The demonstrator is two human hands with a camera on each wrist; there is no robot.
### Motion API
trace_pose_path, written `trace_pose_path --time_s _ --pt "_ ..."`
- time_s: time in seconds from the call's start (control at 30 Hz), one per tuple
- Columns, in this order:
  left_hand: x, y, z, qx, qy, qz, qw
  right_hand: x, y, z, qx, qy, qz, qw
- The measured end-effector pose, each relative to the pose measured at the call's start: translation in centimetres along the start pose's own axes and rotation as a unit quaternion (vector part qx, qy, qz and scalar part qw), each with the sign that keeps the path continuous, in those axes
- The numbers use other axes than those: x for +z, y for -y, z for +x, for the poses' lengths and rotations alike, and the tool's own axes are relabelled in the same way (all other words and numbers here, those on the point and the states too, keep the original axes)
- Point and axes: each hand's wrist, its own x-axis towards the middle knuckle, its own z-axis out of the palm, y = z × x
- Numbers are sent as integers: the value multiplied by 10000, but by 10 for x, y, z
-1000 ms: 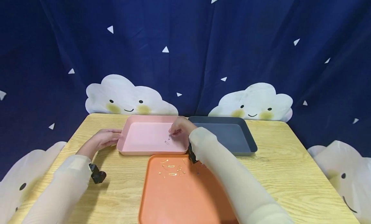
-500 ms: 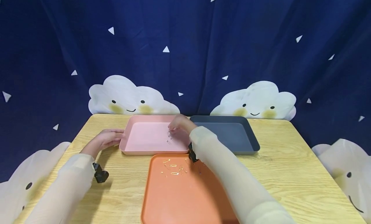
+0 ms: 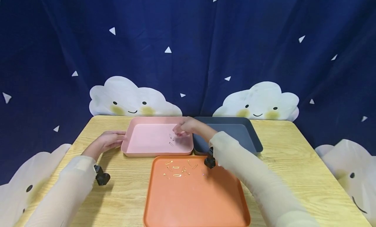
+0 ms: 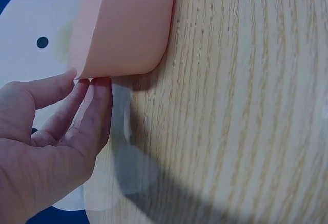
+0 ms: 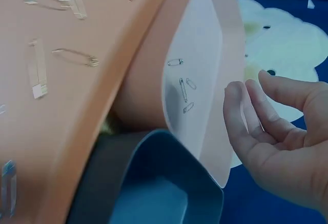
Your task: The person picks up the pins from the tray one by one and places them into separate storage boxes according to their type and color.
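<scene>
My left hand (image 3: 109,140) is at the left wall of the pink tray (image 3: 158,154). In the left wrist view, its thumb and fingertips pinch the tray's rim at a corner. My right hand (image 3: 188,126) hovers over the right end of that tray, and the right wrist view shows its thumb apart from loosely bent fingers with nothing between them. Several small silver safety pins (image 5: 183,89) lie on the pink tray's floor below it. Gold safety pins (image 3: 177,175) are scattered in the far part of the orange tray (image 3: 194,204), along with a silver safety pin (image 5: 7,188).
A dark blue-grey tray (image 3: 254,135) stands right against the pink one, partly covered by my right forearm. All three trays sit on a wood-grain table (image 3: 293,168). Behind the table hangs a navy curtain (image 3: 188,57) with clouds and triangles. Black wrist cameras sit at both cuffs.
My right hand has drawn up and to the right, its fingers opening, and more silver safety pins show in the pink tray. The right forearm uncovers more of the orange tray. My left hand keeps its place.
</scene>
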Motion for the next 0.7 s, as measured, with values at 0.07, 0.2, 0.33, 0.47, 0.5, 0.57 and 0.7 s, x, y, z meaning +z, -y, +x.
trace_pose_path --time_s 0.07,0.2,0.33,0.47,0.5,0.57,0.7 --pt "0 0 0 -8 -7 -28 10000 -2 -5 -11 -269 103 -218 9993" --pt "0 0 0 -2 17 -8 10000 -4 -16 -34 -686 175 -710 9950" --pt "1 -1 0 2 6 82 10000 -3 -30 -57 -902 224 -797 9925" --pt "2 -1 2 -6 -26 178 9998 1 -47 -77 -1126 250 -880 9894" --pt "2 -1 2 8 -16 187 9998 3 -51 -81 -1200 241 -952 9879" --pt "2 0 2 52 25 185 9998 7 -60 -90 -1314 217 -1010 9859" --pt "1 1 1 96 46 168 9998 13 -79 -103 -1456 45 -1294 9808"
